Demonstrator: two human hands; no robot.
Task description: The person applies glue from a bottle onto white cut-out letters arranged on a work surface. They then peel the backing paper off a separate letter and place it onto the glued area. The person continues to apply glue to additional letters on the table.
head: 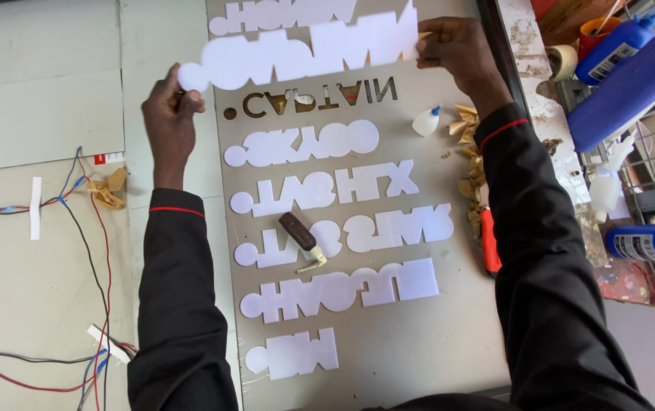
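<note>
Both my hands hold a long white plastic cut-out strip (305, 52) shaped like joined letters, lifted above a grey metal sign panel (388, 342). My left hand (169, 114) pinches its round left end; my right hand (453, 49) grips its right end. Just below the strip, a row of letters is cut through the panel (320, 99). Several more white cut-out strips (320, 190) lie in rows on the panel.
A brown-handled tool (301, 237) lies on the panel's middle. A small white glue bottle (425, 122) and paper scraps (468, 125) sit at its right edge, with an orange cutter (490, 242). Blue bottles (651, 242) stand at right. Red, blue and black wires (76, 221) run at left.
</note>
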